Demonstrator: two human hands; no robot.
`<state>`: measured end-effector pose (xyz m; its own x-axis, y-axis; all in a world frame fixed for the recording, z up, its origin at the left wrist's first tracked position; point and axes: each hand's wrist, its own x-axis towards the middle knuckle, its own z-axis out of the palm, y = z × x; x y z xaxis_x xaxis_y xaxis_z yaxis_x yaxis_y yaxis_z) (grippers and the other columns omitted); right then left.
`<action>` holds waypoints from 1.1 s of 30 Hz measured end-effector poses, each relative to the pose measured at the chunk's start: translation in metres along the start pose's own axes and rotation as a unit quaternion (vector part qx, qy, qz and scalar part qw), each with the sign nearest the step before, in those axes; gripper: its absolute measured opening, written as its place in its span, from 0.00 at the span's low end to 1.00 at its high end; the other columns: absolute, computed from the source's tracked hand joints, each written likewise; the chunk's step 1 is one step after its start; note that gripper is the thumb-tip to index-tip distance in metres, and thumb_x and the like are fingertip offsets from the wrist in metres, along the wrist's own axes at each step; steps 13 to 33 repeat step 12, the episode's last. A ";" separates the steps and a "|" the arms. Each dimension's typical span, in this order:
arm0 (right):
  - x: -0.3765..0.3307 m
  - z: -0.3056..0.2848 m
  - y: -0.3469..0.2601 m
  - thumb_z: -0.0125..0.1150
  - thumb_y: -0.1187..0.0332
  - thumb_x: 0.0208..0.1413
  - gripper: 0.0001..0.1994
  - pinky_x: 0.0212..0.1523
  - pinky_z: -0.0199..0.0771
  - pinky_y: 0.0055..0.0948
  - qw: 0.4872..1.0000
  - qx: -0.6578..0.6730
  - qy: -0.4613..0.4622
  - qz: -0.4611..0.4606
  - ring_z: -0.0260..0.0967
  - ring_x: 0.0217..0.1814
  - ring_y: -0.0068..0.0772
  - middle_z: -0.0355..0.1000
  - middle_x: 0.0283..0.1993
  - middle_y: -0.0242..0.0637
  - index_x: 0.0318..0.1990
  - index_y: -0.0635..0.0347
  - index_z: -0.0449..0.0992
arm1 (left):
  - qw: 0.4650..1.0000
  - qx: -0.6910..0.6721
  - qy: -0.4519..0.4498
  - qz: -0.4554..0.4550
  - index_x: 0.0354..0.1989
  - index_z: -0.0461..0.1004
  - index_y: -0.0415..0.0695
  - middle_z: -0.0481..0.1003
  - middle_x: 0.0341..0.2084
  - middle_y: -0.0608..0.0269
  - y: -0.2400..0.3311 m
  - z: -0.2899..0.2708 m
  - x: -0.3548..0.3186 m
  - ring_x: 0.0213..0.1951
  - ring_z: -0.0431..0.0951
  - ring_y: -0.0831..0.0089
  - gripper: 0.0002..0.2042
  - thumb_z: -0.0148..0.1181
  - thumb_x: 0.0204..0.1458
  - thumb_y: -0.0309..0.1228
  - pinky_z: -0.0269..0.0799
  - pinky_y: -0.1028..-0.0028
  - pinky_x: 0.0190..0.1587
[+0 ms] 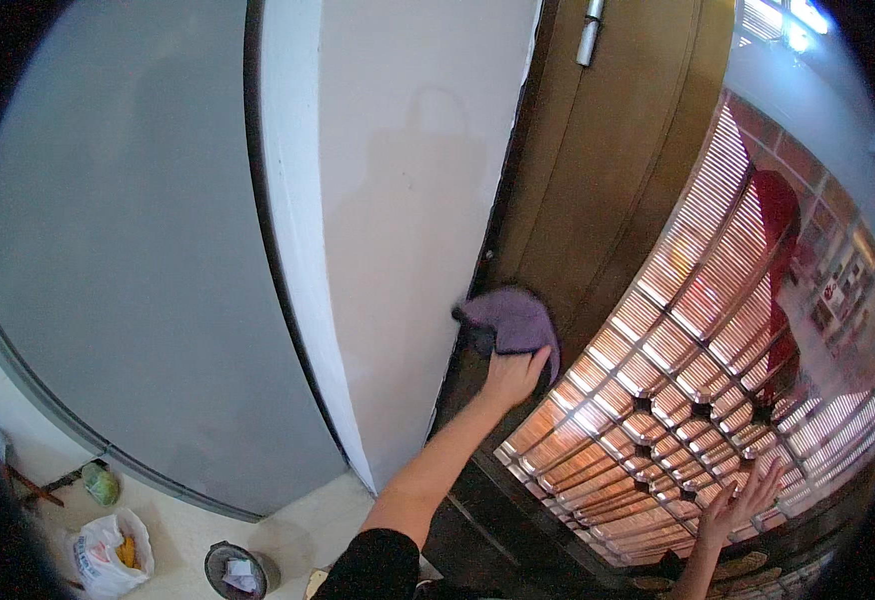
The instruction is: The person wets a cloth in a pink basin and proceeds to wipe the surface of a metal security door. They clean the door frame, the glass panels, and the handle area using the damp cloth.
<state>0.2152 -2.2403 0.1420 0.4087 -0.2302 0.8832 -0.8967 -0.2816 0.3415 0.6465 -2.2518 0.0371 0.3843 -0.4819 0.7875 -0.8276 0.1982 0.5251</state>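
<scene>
My left hand point(518, 376) reaches up and is closed on a purple cloth point(521, 318). The cloth lies against the brown door frame point(598, 170), close to its edge with the pale wall. Part of the fingers is hidden under the folds. At the lower right, my right hand point(743, 503) holds nothing, its fingers spread. It is in front of the glass panel with the metal grille point(678, 400); whether the palm touches the glass I cannot tell.
A large grey door point(128, 230) stands at the left beside the pale wall point(408, 230). On the floor at the lower left are a dark bin point(220, 578), a white plastic bag point(98, 560) with something yellow inside, and a green bundle point(101, 484). A metal hinge point(589, 38) sits high on the frame.
</scene>
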 end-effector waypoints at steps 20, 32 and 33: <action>0.007 -0.024 -0.016 0.40 0.66 0.61 0.21 0.66 0.39 0.52 0.998 0.030 -0.054 0.025 0.39 0.71 0.49 0.47 0.68 0.44 0.62 0.56 0.59 | 0.787 -0.311 0.064 -0.528 0.49 0.64 0.36 0.67 0.45 0.43 -0.137 0.140 -0.195 0.52 0.64 0.53 0.18 0.39 0.60 0.38 0.57 0.58 0.52; 0.007 -0.024 -0.016 0.40 0.66 0.61 0.21 0.66 0.39 0.52 0.998 0.030 -0.054 0.025 0.39 0.71 0.49 0.47 0.68 0.44 0.62 0.56 0.59 | 0.787 -0.311 0.064 -0.528 0.49 0.64 0.36 0.67 0.45 0.43 -0.137 0.140 -0.195 0.52 0.64 0.53 0.18 0.39 0.60 0.38 0.57 0.58 0.52; 0.007 -0.024 -0.016 0.40 0.66 0.61 0.21 0.66 0.39 0.52 0.998 0.030 -0.054 0.025 0.39 0.71 0.49 0.47 0.68 0.44 0.62 0.56 0.59 | 0.787 -0.311 0.064 -0.528 0.49 0.64 0.36 0.67 0.45 0.43 -0.137 0.140 -0.195 0.52 0.64 0.53 0.18 0.39 0.60 0.38 0.57 0.58 0.52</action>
